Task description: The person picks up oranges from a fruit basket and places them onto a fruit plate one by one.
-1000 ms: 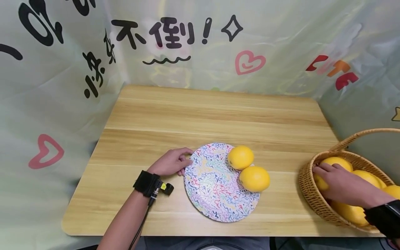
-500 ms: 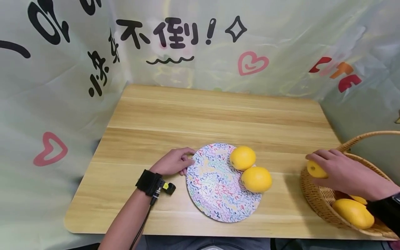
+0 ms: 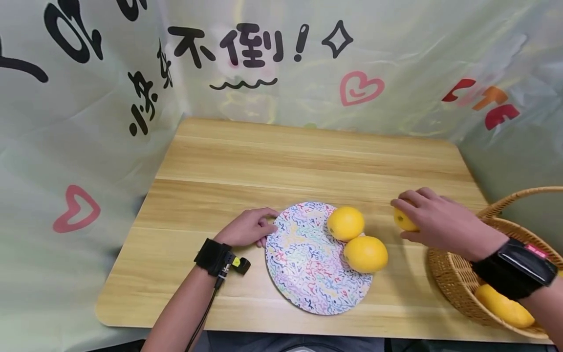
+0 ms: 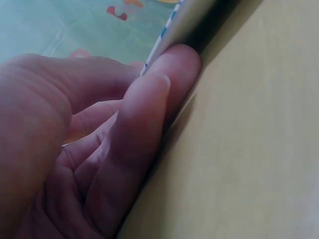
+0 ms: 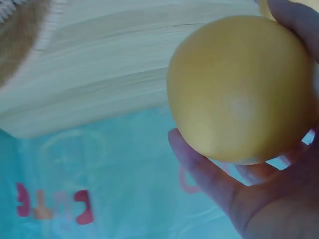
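My right hand (image 3: 433, 215) grips a round yellow fruit (image 5: 239, 89) above the table, between the basket and the plate. In the right wrist view its fingers curve round the fruit's sides. My left hand (image 3: 248, 227) holds the left rim of a round plate (image 3: 303, 264) with a multicoloured squiggle pattern. The left wrist view shows fingertips (image 4: 174, 64) tucked under the plate's edge, close over the tabletop. Two more yellow fruits, one farther back (image 3: 346, 223) and one nearer (image 3: 366, 254), sit side by side at the plate's right edge.
A wicker basket (image 3: 453, 278) with a tall handle stands at the table's right end. A longer yellow fruit (image 3: 503, 305) lies in it, partly behind my right forearm. The wooden table (image 3: 286, 161) meets printed cloth (image 3: 299, 93) at the back and sides.
My right hand has lifted a yellow fruit out of the basket and carried it left towards the plate. The left hand stays at the plate's rim.
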Available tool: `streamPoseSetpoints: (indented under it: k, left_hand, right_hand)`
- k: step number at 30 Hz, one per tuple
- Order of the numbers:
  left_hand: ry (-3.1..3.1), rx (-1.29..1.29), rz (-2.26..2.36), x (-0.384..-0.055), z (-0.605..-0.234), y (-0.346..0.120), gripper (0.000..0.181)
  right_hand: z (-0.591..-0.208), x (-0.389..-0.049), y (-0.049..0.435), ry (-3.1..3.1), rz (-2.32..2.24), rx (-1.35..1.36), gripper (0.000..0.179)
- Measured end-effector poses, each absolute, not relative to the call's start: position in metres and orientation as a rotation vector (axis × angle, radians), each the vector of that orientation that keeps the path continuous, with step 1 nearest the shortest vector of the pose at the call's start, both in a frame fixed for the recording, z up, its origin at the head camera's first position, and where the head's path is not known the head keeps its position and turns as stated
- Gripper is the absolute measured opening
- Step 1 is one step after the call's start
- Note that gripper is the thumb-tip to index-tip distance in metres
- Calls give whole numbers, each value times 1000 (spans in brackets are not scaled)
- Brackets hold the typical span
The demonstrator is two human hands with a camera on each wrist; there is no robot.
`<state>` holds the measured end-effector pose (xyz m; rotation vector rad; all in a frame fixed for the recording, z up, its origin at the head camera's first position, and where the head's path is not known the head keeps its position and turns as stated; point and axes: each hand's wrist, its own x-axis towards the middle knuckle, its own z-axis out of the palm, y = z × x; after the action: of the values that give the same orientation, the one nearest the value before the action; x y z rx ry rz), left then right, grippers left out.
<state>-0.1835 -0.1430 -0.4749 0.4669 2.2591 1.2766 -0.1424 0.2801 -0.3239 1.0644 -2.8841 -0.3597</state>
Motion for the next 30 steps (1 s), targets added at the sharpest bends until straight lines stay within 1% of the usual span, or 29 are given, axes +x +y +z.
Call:
streamPoseSetpoints:
  k: [14, 23, 30]
  left_hand:
    - [2260, 457, 1283, -182, -472, -143, 47]
    - [2258, 461, 1285, -183, -471, -142, 47]
    - [2253, 460, 1293, -183, -474, -141, 46]
  right_hand:
    - [-339, -179, 196, -2759, -321, 1186, 75]
    - [-352, -190, 152, -2732, -329, 1304, 76]
    - [-371, -195, 131, -2678, -380, 1388, 75]
